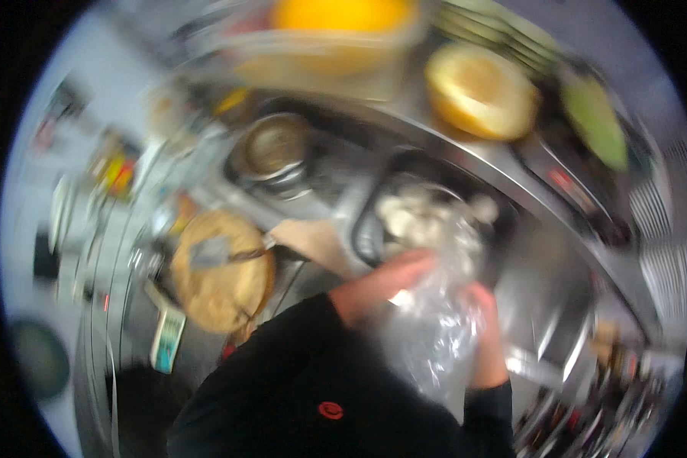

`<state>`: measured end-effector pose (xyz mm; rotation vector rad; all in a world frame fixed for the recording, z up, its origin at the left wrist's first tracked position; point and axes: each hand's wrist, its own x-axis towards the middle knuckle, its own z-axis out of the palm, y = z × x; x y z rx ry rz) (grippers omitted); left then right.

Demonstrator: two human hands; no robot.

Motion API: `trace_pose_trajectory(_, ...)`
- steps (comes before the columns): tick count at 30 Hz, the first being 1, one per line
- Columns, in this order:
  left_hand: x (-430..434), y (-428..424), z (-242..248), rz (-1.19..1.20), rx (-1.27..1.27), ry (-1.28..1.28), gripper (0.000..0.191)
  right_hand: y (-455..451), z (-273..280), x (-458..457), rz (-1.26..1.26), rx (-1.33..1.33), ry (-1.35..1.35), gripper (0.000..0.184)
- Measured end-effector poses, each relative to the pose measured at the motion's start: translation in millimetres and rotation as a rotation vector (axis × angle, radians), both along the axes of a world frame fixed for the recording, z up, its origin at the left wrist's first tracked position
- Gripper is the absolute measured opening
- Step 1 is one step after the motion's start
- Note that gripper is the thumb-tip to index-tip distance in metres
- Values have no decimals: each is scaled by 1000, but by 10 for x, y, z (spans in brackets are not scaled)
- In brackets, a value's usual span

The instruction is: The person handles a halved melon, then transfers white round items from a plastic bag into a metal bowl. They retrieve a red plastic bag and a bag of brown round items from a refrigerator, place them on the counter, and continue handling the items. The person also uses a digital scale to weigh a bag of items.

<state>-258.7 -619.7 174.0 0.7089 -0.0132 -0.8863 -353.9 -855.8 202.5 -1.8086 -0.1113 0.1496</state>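
Observation:
Both of my hands hold a clear plastic bag (435,338) over a sink basin. My left hand (392,277) grips its left side near the mouth, and my right hand (484,312) grips its right side. White lumpy food pieces (415,214) lie in a dark-looking basin or container (369,235) just beyond the bag. Some pale pieces also show through the plastic by the bag's mouth. Blur hides what kind of food it is and exactly how my fingers are placed.
On the left, a cleaver (212,252) lies on a round wooden chopping block (223,297). A metal pot (277,146) stands in the neighbouring basin. Along the ledge sit a halved yellow-rinded melon or squash (481,91), a green piece of produce (595,123) and a plastic tub (320,71).

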Motion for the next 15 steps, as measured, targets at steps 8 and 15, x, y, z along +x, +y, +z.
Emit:
trace_pose_trajectory(8, -577, 1497, 959, 862, 445, -310, 18, 1214, 610, 360, 446, -399, -477, 44)
trace_pose_trajectory(15, -1844, 2675, 1370, 1260, 637, -360, 25, 1718, 680, 573, 692, -367, -402, 46)
